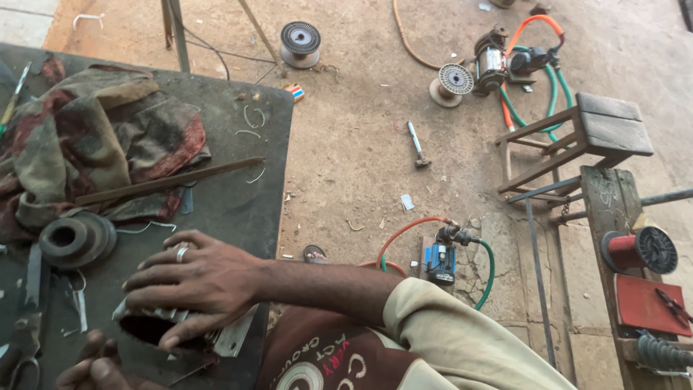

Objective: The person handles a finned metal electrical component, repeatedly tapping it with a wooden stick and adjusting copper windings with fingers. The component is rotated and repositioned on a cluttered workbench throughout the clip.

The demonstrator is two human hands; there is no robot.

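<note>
A person's right hand (193, 285) clamps spread fingers over a metal motor part (162, 323) at the dark tabletop's (231, 209) near edge, best held steady, while the left hand (90, 368) curls loosely beside it.

left hand (90, 367) cut off below; metal part (155, 321) perhaps hidden under right hand (195, 285).

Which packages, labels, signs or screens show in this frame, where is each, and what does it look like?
Small box: on the floor by the table's far corner; flat, striped red, white and blue.
Label: on the blue pump on the floor near the orange and green hoses; pale rectangle.
Shirt print: on the person's brown shirt; white and red lettering and rings.
No screens or signs.
</note>
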